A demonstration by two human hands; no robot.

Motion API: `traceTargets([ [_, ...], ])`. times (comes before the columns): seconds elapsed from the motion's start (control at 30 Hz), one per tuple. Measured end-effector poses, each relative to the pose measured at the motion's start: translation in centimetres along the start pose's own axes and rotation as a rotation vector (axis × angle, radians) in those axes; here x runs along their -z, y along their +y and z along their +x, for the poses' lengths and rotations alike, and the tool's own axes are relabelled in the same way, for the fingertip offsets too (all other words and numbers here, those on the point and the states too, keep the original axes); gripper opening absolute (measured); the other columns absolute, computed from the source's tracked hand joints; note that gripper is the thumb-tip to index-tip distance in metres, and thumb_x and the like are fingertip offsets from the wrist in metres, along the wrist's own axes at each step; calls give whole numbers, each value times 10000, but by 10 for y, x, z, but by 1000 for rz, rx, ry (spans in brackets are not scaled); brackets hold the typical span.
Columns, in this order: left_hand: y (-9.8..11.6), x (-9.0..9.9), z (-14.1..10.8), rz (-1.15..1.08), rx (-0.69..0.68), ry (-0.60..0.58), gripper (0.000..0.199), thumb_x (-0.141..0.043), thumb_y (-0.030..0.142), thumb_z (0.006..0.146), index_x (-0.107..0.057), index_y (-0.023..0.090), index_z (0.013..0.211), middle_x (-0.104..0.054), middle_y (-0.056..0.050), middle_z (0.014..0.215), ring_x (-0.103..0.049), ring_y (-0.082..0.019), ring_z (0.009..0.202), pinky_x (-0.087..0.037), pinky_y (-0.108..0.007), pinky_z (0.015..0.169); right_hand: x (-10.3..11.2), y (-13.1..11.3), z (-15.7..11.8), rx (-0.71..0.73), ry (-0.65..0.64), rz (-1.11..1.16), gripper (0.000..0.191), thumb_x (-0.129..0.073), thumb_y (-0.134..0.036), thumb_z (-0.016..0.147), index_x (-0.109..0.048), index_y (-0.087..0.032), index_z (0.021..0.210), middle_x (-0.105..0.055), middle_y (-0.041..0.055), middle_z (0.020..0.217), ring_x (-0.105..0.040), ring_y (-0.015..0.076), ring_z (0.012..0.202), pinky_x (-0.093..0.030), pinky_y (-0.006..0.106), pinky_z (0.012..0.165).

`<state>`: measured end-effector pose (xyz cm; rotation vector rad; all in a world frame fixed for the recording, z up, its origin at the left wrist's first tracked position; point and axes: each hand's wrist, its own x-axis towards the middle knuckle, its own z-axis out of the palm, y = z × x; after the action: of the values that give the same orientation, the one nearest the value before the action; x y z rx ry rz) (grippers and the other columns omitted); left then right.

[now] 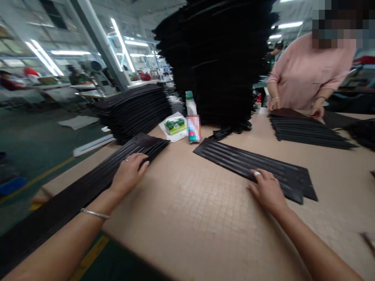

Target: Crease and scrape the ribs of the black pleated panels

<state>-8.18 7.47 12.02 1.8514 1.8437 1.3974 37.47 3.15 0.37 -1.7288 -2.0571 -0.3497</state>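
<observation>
Long black strips [96, 183] lie in a layered pile along the table's left edge. My left hand [129, 171] rests on the right side of this pile, its thumb apart from the other fingers. On the right, a few dark pieces with ridged lines [234, 158] lie flat and slightly fanned. My right hand [267, 187] touches their near edge, fingers spread, with a light ring or band on one finger. Neither hand has lifted anything off the surface.
Behind stand a tall black stack [216, 66] and a lower stack [137, 109]. A white bottle [191, 105], a green tissue pack [175, 125] and a small carton [193, 128] stand on the tan table [205, 218]. A person in pink [310, 74] handles dark pieces [307, 130] at the right.
</observation>
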Motion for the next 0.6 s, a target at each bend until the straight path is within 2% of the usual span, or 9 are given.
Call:
traceTargets([
  [0.07,0,-30,-18,-9,-82,-125,273,-652,409,961,-694,219,1153,-669,-100,1277,-629,-281,1179,-518,-509,1036,-15,-11,24,-14,-23,-51,396,-578,-323,960,-615,-137,1308,-638,191,1216,-583,316,1124,-521,459,894],
  [0.13,-2,-60,-38,23,-238,-281,233,-595,379,962,-710,259,1125,-688,-94,1274,-612,-310,1224,-463,-537,1081,-20,-17,34,-3,-48,-98,375,-600,-385,979,-630,-162,1279,-647,157,1172,-600,277,1048,-530,441,880],
  [0.2,-3,-87,-58,74,-413,-403,276,-518,339,985,-687,271,1192,-685,-92,1306,-604,-314,1259,-441,-539,1088,-17,-20,30,33,-74,-137,356,-607,-441,999,-634,-185,1246,-645,109,1167,-615,231,1009,-545,423,880],
  [0.27,1,-107,-73,93,-530,-454,297,-482,306,1002,-659,266,1237,-683,-96,1314,-619,-297,1250,-469,-506,1054,-11,-21,20,76,-96,-165,337,-619,-448,1007,-634,-191,1225,-639,77,1177,-625,206,1014,-554,414,893],
  [0.37,19,-126,-88,68,-625,-480,287,-487,272,1006,-643,253,1246,-690,-102,1291,-644,-276,1218,-507,-466,1022,-3,-23,1,104,-113,-196,240,-616,-290,1008,-642,-173,1216,-648,76,1111,-620,213,1004,-551,397,865],
  [0.47,48,-136,-100,29,-661,-498,292,-486,242,1011,-633,235,1264,-688,-107,1284,-649,-264,1213,-517,-454,1036,6,-27,-25,125,-120,-192,285,-556,-120,981,-649,-122,1250,-649,122,1030,-589,246,959,-521,387,800],
  [0.6,79,-146,-121,4,-633,-579,299,-491,243,1016,-639,241,1276,-674,-101,1333,-633,-258,1263,-516,-446,1074,31,-42,-82,230,-149,-104,297,-564,-109,965,-670,-110,1242,-648,139,1044,-564,261,956,-505,391,830],
])
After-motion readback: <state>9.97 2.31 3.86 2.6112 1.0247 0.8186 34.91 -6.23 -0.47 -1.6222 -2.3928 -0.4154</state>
